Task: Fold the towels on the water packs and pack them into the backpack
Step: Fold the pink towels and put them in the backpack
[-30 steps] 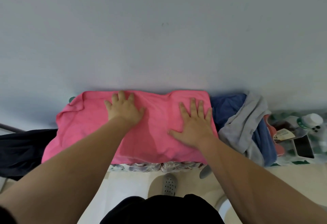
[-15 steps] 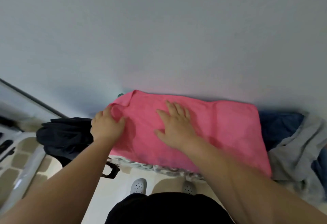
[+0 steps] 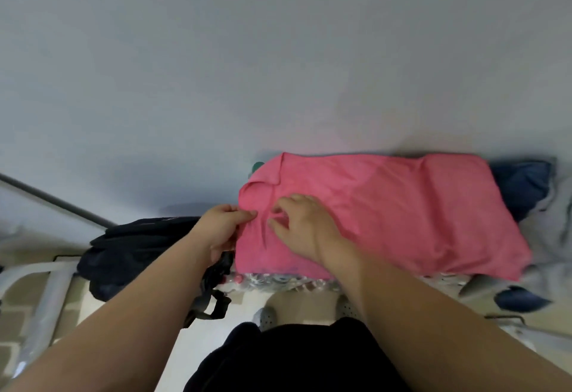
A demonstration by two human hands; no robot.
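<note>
A pink towel [image 3: 402,205] lies spread over the water packs [image 3: 278,281] against the wall. My left hand [image 3: 221,230] grips the towel's left edge, fingers curled round the cloth. My right hand [image 3: 301,226] rests on the towel just right of it, its fingers bent and pinching a small ridge of cloth. The dark backpack [image 3: 136,252] sits on the floor to the left of the packs, a black strap [image 3: 210,295] hanging by my left wrist. A blue towel [image 3: 523,184] and a grey towel [image 3: 554,236] lie bunched at the right end.
The pale wall [image 3: 278,66] rises directly behind the packs. A white frame [image 3: 37,286] stands on the tiled floor at the far left. My feet in grey clogs [image 3: 266,317] are below the packs' front edge.
The view has swung left. Both hands slid from the towel's middle to its left end; the left hand took hold of the edge and the right hand's fingers bent into the cloth.
</note>
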